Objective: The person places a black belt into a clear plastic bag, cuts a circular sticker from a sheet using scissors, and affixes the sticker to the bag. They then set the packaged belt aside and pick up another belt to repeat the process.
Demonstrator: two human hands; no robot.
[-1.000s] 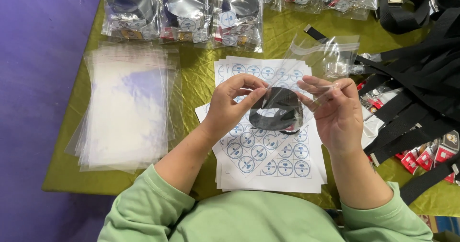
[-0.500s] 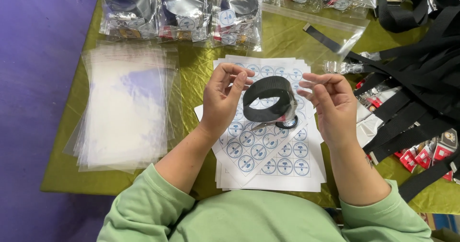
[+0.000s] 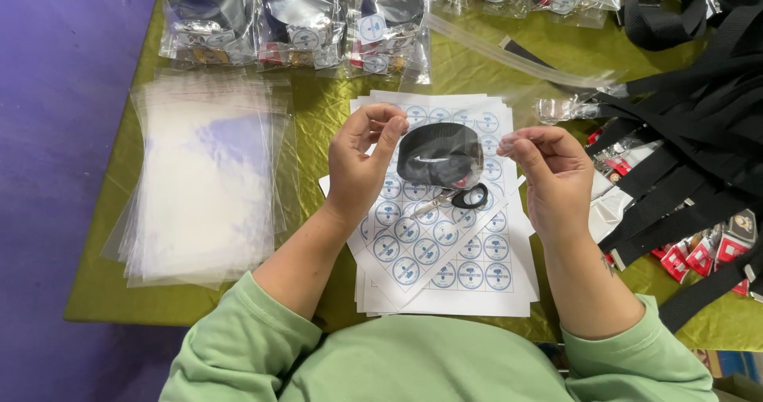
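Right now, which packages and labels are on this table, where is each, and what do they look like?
Sticker sheets: middle, white pages of round blue-and-white labels.
Empty bags: left, a stack of clear flat sleeves.
Packed bags: far edge, clear, each holding a black coil, with a round sticker.
Held bag: between left hand and right hand, clear, black coil inside.

Bright, even light from above, with only soft shadows. Glare streaks the clear bags (image 3: pixel 203 171) at left and the packed bags (image 3: pixel 298 20) along the top. Focus is sharp; edges bend slightly.
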